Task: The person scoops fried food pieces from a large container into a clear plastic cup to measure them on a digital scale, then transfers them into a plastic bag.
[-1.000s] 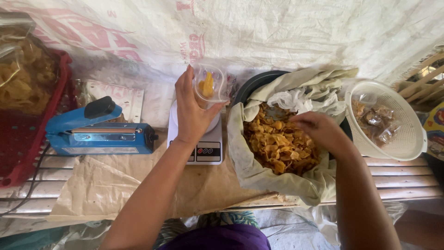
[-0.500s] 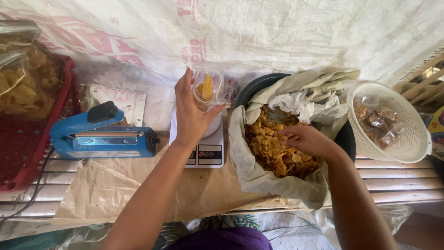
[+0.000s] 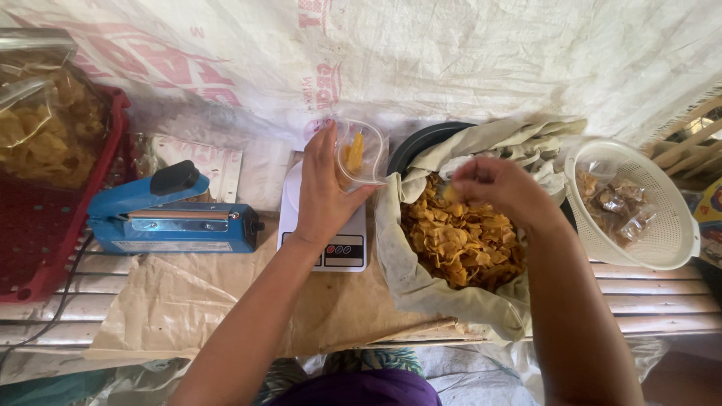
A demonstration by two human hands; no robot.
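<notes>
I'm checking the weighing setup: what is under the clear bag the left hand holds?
The white kitchen scale lies under the clear bag. The left hand covers most of its platform; only its display strip shows.

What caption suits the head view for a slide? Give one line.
Left hand holds a clear bag over the scale; right hand lifts chips.

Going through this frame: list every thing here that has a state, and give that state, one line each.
Left hand: gripping the clear bag, over the scale.
Clear bag: open, a few chips inside.
Right hand: fingers pinched on chips, above the bowl.
Cloth-lined bowl: heaped with chips.
Scale: display not readable.
Blue sealer: arm down.
White colander: holds small packets.
</notes>
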